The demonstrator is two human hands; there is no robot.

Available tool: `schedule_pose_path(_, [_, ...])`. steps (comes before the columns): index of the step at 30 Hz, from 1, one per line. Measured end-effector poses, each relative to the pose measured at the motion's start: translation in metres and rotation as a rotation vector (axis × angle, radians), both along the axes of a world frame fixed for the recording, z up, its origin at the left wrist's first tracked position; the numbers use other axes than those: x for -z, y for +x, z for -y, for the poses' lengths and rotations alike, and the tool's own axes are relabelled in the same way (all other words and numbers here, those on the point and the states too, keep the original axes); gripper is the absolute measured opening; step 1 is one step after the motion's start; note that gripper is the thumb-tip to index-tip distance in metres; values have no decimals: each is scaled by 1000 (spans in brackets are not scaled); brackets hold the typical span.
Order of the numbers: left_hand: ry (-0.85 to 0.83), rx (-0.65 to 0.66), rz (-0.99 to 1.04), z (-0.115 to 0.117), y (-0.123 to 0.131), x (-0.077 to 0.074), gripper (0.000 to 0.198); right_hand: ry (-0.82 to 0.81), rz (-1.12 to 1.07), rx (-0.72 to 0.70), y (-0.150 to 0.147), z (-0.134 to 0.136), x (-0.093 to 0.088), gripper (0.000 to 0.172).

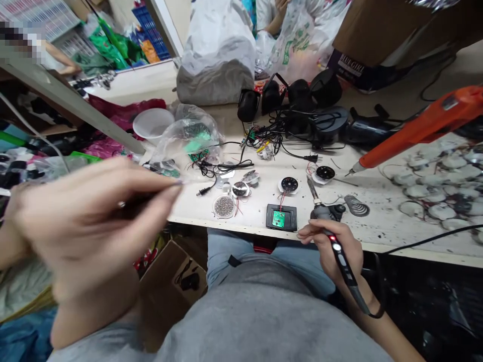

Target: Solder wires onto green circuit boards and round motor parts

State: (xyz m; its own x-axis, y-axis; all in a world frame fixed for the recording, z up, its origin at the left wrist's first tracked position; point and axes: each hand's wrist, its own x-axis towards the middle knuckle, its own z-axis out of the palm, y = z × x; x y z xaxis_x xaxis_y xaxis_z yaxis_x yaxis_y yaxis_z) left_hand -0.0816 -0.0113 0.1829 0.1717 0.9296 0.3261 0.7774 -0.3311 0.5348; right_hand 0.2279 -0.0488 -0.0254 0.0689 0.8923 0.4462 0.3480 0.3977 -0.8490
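Left hand: raised at the front edge of the counter, blurred by motion; fingers drawn together toward the thumb, anything between them too blurred to tell.

Right hand: at the counter's front edge; fingers curled firmly around a black soldering pen, a small red light glowing just past the fingertips.

Green circuit board: set in a black rectangular case on the counter, just ahead of the right fingers and toward the left.

Metal-tipped tool: angled up from the counter, just ahead of the right fingers.

Metal coil: on the counter, just ahead of the right fingers and toward the right.

Round dial faces: three, with thin wires, spread along the counter ahead of the right fingers.

Dish of small metal beads: on the counter, between the two hands' fingers.

Plastic bag of green boards: ahead of the left fingers.

Black cable tangle: well ahead of both hands.

Orange glue gun: well to the right of the right fingers.
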Motion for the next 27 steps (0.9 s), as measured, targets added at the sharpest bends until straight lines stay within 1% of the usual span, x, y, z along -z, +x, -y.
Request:
schedule_pose_path(1, [63, 68, -33, -4, 9, 11, 18, -9, 9, -14, 1, 2, 2, 17])
schedule_pose_path(2, [118, 146, -52, -8, 19, 27, 12, -22, 22, -26, 2, 4, 3, 21])
schedule_pose_path(3, [99, 239, -71, -13, 29, 46, 10, -32, 32, -27, 3, 6, 6, 24])
schedule_pose_path(5, [-57, 392, -78, -22, 46, 90, 14, -50, 47, -6, 5, 10, 11, 28])
schedule_pose_path(6, [-147, 421, -68, -26, 54, 113, 16, -53, 56, 15, 6, 12, 14, 27])
schedule_pose_path(8, [-295, 416, -14, -29, 65, 153, 16, -65, 82, 67, 6, 15, 20, 23])
schedule_pose_path(9, [-375, 415, 24, -30, 69, 169, 15, -74, 99, 73, 6, 16, 21, 21])
schedule_pose_path(10, [-443, 403, 66, -31, 72, 182, 14, -82, 115, 55, 5, 17, 22, 21])
schedule_pose_path(11, [-505, 389, 107, -31, 75, 191, 13, -78, 122, 27, 5, 17, 21, 23])
schedule_pose_path(12, [-557, 371, 142, -32, 77, 198, 12, -69, 126, -7, 5, 17, 19, 25])
schedule_pose_path(14, [-625, 327, 190, -35, 79, 204, 10, -44, 132, -40, 5, 19, 11, 29])
schedule_pose_path(17, [-678, 290, 207, -41, 81, 205, 8, -32, 126, -3, 3, 24, -3, 26])
schedule_pose_path(19, [-690, 282, 183, -45, 81, 205, 9, -55, 116, 7, -1, 33, -7, 26])
schedule_pose_path(21, [-694, 281, 151, -48, 82, 206, 10, -69, 106, 21, -5, 43, -4, 26])
schedule_pose_path(23, [-696, 281, 136, -49, 83, 207, 8, -107, 94, 69, -10, 55, 2, 27])
schedule_pose_path(25, [-700, 278, 148, -49, 84, 209, 6, -161, 81, 111, -14, 63, 10, 29])
schedule_pose_path(27, [-711, 269, 168, -48, 85, 210, 6, -209, 75, 111, -17, 67, 14, 30])
